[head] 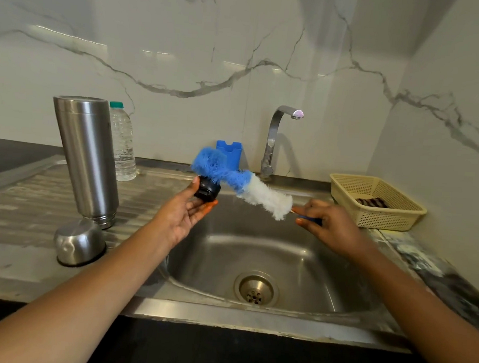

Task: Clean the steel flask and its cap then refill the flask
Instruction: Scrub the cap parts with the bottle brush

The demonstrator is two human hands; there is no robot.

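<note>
The steel flask [87, 158] stands upside down on the drainboard, left of the sink basin. Its steel outer cup [79, 242] sits mouth-down in front of it. My left hand [184, 213] holds the small black inner cap [207, 191] over the basin's left edge. My right hand [328, 224] grips the handle of a blue and white bottle brush [244, 181]. The brush's blue bristle end is bent and presses on the top of the cap.
The sink basin [292, 257] with its drain lies below both hands, and the tap [277, 138] stands behind, not running. A clear plastic water bottle [123, 143] stands behind the flask. A blue holder [230, 152] and a beige basket [377, 205] sit at the back and right.
</note>
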